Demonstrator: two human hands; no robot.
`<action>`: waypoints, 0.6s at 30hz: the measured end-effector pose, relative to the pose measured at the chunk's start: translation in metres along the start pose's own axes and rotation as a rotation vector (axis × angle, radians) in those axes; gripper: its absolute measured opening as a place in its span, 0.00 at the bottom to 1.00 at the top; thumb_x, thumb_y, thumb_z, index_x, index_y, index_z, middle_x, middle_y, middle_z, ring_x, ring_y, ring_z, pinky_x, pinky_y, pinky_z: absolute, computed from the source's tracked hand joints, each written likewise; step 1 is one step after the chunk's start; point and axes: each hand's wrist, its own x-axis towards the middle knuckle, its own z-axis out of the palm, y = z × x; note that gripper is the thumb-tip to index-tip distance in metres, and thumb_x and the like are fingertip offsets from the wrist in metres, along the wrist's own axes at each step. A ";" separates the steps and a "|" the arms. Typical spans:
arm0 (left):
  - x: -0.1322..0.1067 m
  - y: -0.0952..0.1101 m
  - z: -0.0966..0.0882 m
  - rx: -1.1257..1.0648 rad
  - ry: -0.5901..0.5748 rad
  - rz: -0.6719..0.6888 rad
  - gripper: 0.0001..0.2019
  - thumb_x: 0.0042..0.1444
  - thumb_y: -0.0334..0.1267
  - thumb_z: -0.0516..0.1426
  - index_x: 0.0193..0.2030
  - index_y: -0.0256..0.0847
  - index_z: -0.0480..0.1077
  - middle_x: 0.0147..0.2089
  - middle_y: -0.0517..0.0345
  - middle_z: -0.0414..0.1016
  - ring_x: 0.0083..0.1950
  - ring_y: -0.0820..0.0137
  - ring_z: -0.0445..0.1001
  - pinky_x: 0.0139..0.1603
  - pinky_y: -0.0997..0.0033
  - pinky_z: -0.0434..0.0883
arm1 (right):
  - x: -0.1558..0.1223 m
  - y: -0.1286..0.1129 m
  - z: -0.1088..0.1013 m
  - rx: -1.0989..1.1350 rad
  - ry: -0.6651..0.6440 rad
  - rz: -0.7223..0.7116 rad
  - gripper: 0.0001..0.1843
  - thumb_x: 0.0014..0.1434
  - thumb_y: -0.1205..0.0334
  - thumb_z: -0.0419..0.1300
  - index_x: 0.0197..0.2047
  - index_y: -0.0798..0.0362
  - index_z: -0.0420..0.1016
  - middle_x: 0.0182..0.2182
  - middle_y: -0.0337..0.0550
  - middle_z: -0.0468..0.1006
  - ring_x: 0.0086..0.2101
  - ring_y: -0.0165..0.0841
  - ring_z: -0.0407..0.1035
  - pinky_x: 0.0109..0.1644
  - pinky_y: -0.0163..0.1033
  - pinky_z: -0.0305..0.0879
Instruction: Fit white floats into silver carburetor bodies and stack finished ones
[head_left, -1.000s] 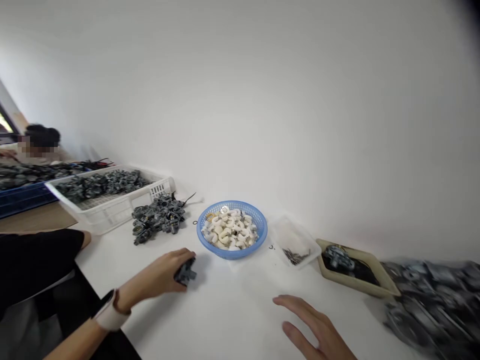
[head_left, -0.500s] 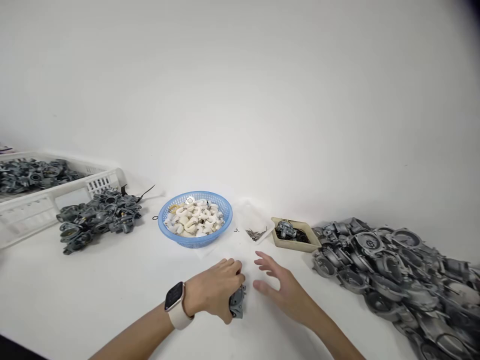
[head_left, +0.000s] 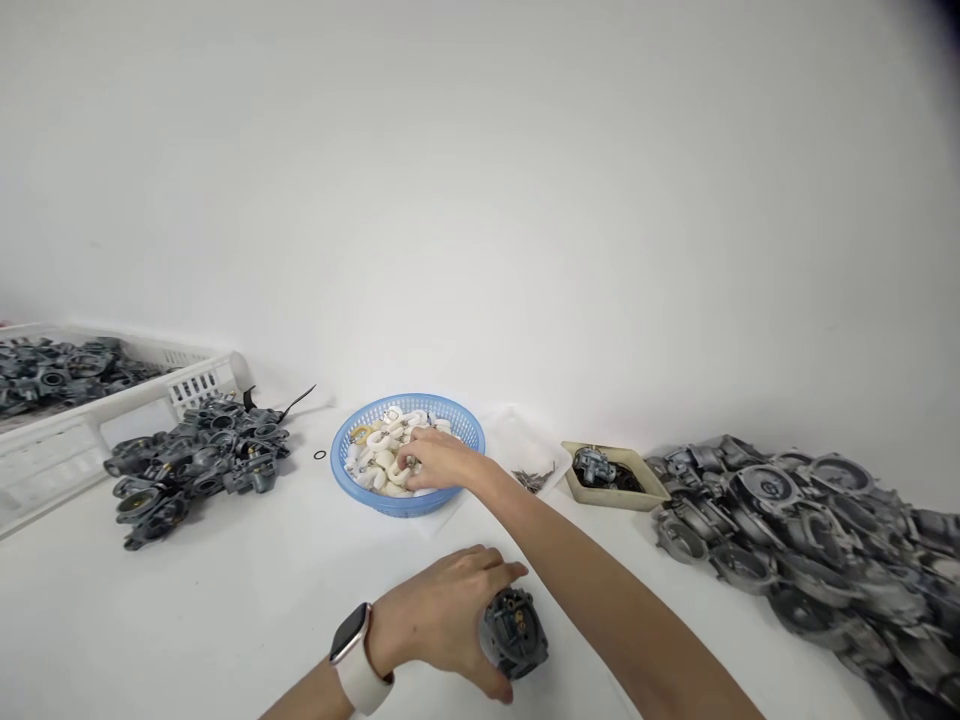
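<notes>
My left hand (head_left: 457, 615), with a watch on its wrist, is wrapped round a dark grey carburetor body (head_left: 516, 632) on the white table. Small brass parts show on the body's upturned face. My right hand (head_left: 435, 460) reaches across into a blue plastic basket (head_left: 345, 480) full of white, ring-shaped carburetor floats (head_left: 382, 440). Its fingers are bent down among the floats, pinched at one near the middle. The fingertips are partly hidden, so the exact grip is hard to see.
Carburetor bodies (head_left: 202, 455) lie heaped at left beside a white crate (head_left: 135, 400) of more. A black ring (head_left: 320, 455) lies near the basket. Behind my right arm are a white tray (head_left: 517, 430) of small pins and a beige box (head_left: 615, 498). Grey metal bowls (head_left: 810, 550) are piled at right.
My right hand has moved left and forward into the basket of floats. My left hand has turned the carburetor body so its brass-fitted face shows. The view has shifted slightly.
</notes>
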 end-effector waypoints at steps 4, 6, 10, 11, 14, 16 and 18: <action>-0.005 0.000 -0.008 -0.003 0.018 -0.025 0.38 0.40 0.54 0.70 0.60 0.49 0.70 0.54 0.52 0.70 0.51 0.55 0.71 0.51 0.59 0.70 | -0.006 -0.005 -0.010 0.098 0.044 0.004 0.08 0.52 0.63 0.71 0.35 0.55 0.80 0.45 0.46 0.70 0.48 0.39 0.65 0.54 0.42 0.61; -0.005 -0.001 -0.010 -0.026 0.015 -0.023 0.31 0.43 0.51 0.70 0.56 0.50 0.72 0.54 0.55 0.69 0.50 0.58 0.72 0.49 0.62 0.70 | -0.027 -0.006 -0.024 0.174 0.100 0.018 0.08 0.58 0.59 0.68 0.37 0.55 0.78 0.50 0.45 0.69 0.51 0.36 0.65 0.57 0.40 0.60; -0.004 -0.008 -0.008 -0.107 0.008 -0.073 0.30 0.40 0.48 0.72 0.51 0.47 0.71 0.52 0.57 0.71 0.48 0.59 0.72 0.48 0.64 0.69 | -0.103 -0.011 -0.045 0.301 0.110 0.034 0.11 0.64 0.53 0.63 0.40 0.53 0.72 0.44 0.40 0.74 0.46 0.30 0.68 0.54 0.34 0.64; -0.004 -0.010 -0.007 -0.127 0.006 -0.087 0.31 0.39 0.49 0.72 0.51 0.47 0.70 0.51 0.57 0.71 0.49 0.59 0.72 0.47 0.64 0.69 | -0.125 -0.013 -0.045 0.321 0.098 0.051 0.12 0.64 0.53 0.63 0.42 0.53 0.71 0.42 0.39 0.74 0.44 0.29 0.69 0.51 0.34 0.66; -0.002 -0.013 -0.007 -0.169 -0.010 -0.124 0.33 0.38 0.50 0.72 0.52 0.47 0.69 0.48 0.57 0.74 0.47 0.58 0.74 0.42 0.67 0.70 | -0.185 -0.018 -0.037 0.378 0.050 0.180 0.21 0.62 0.52 0.65 0.54 0.50 0.69 0.42 0.39 0.75 0.42 0.30 0.69 0.48 0.35 0.67; -0.004 -0.011 -0.010 -0.166 -0.040 -0.148 0.33 0.37 0.52 0.72 0.51 0.47 0.70 0.43 0.58 0.76 0.43 0.59 0.76 0.37 0.68 0.69 | -0.213 -0.020 -0.027 0.337 0.014 0.258 0.21 0.64 0.52 0.63 0.57 0.46 0.70 0.43 0.40 0.75 0.43 0.32 0.69 0.47 0.36 0.66; -0.010 -0.007 -0.014 -0.161 -0.105 -0.167 0.37 0.37 0.56 0.72 0.55 0.48 0.70 0.36 0.61 0.78 0.38 0.60 0.77 0.35 0.69 0.68 | -0.232 -0.020 -0.018 0.281 0.005 0.306 0.17 0.66 0.50 0.60 0.56 0.44 0.73 0.44 0.40 0.75 0.43 0.32 0.69 0.48 0.38 0.65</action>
